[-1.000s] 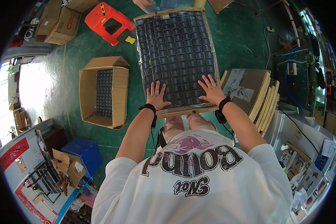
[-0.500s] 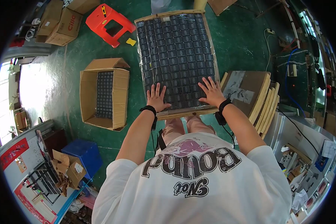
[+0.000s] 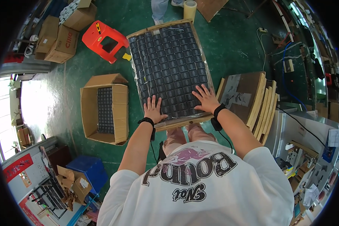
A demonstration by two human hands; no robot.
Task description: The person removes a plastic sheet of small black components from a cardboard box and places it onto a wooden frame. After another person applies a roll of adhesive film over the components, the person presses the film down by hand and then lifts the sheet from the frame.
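Note:
Many small black square pieces (image 3: 168,64) sit in tight rows on a wood-edged board (image 3: 179,124) in front of my legs. Clear film seems to lie over them. My left hand (image 3: 153,110) rests open on the near left part of the rows, fingers spread and pointing away from me. On the near right part, my right hand (image 3: 207,100) is also spread flat, palm down. Both hands press on top and grasp nothing. What supports the board underneath is hidden.
An open cardboard box (image 3: 121,109) on the left holds similar dark rows. Beyond it stands a red plastic stool (image 3: 96,39). Stacked wood-edged boards (image 3: 248,90) lean at my right. Past the far edge are another person's leg (image 3: 159,10) and a tape roll (image 3: 190,9).
The whole view has shifted, so the board and surroundings sit lower in it and more of the other person's leg shows. Both hands stay spread on the near part of the rows.

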